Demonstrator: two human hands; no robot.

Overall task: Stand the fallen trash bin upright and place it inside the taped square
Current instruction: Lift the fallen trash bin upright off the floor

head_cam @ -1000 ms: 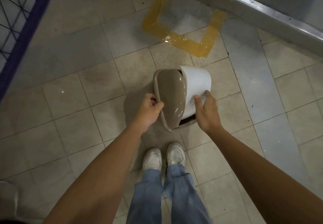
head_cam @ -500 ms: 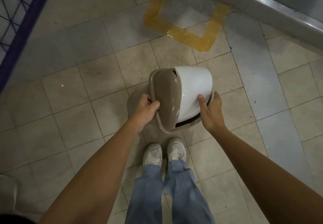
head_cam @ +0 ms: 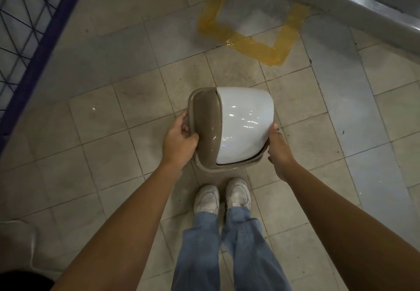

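I look down onto the top of the trash bin [head_cam: 205, 127], a tan bin with a white swing lid [head_cam: 244, 122], held between both hands above the tiled floor in front of my feet. My left hand [head_cam: 179, 140] grips the tan rim on the bin's left side. On the right edge, my right hand [head_cam: 278, 148] presses against the rim beside the white lid. The bin's body is hidden below its top. The taped square [head_cam: 250, 43], outlined in yellow tape, lies on the floor further ahead and to the right, with nothing inside it.
A grey raised ledge [head_cam: 354, 2] runs along the far right behind the taped square. A blue-framed wire grid [head_cam: 34, 40] stands at the left. My white shoes [head_cam: 222, 196] are just below the bin. Beige floor tiles [head_cam: 102, 150] surround everything.
The bin has turned so that more of its white lid faces up and it sits higher in my hands. My right hand slid from the lid's face to the right rim.
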